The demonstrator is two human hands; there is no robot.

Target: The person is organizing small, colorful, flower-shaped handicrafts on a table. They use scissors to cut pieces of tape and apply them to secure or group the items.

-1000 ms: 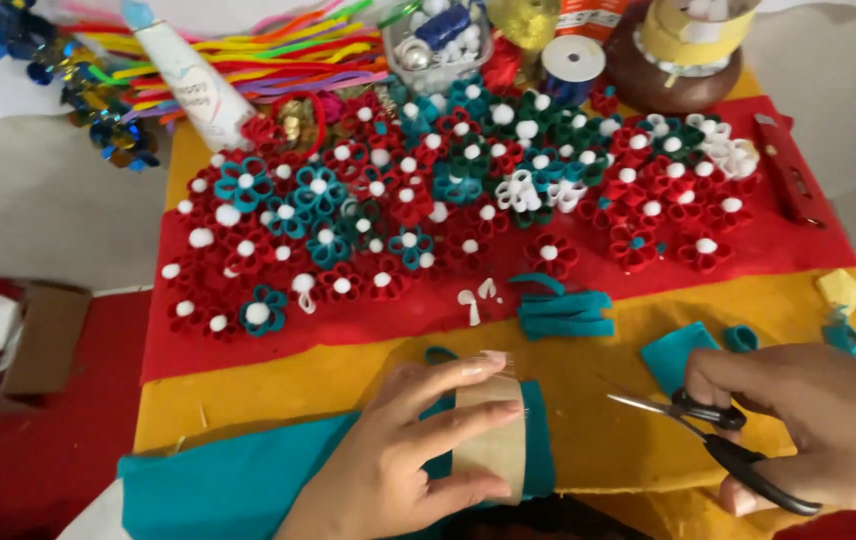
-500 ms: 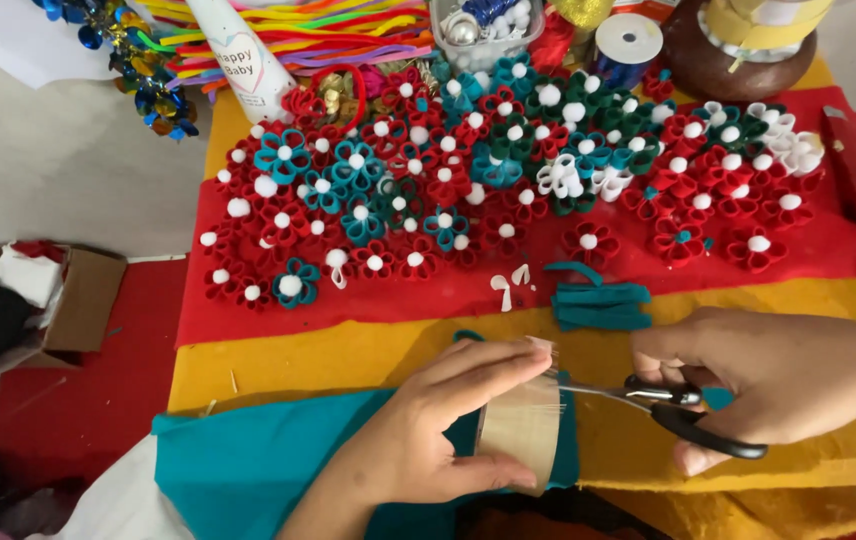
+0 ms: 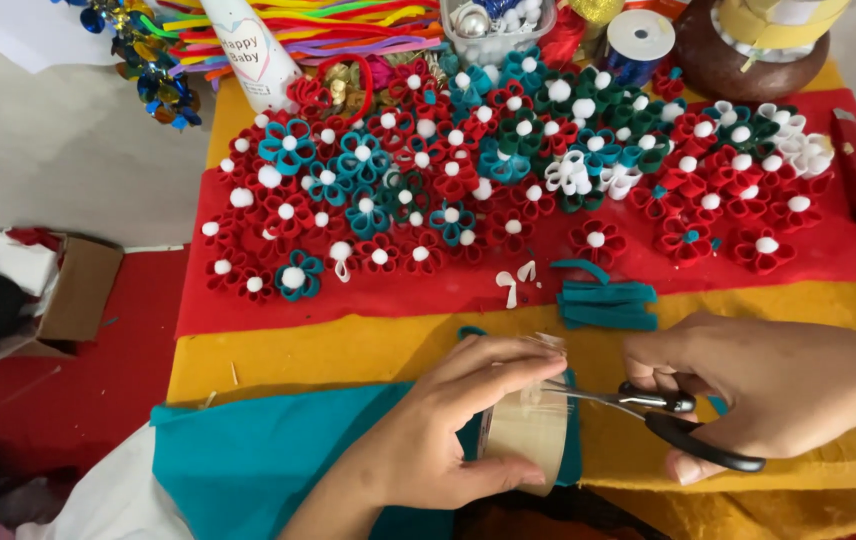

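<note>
Left hand (image 3: pixel 438 440): grip closed around a roll of clear tape (image 3: pixel 526 432), thumb under, fingers over the top; the roll stands on edge over a teal felt sheet (image 3: pixel 268 460) at the near edge of the worktop

Right hand (image 3: pixel 778 385): grip closed through the black handles of scissors (image 3: pixel 648 410), thin metal blades pointing left and touching the top of the tape roll

Yellow felt sheet (image 3: pixel 348 350): soft, matte, bare strip between the teal sheet and the red one; the only open room close to the hands

Red felt sheet (image 3: pixel 428 295): crowded with small rolled-felt flowers (image 3: pixel 468 170) in red, teal, green and white, each with a white pompom centre

Teal felt strips (image 3: pixel 606 300): short stack, flat, just beyond the right hand

Clear plastic tub (image 3: pixel 493 25): far edge, holding white and silver beads

Cardboard box (image 3: pixel 73 290): open, on the red floor to the left, white and dark scraps beside it

Brown round pot (image 3: pixel 748 60): far right corner, glossy
</note>
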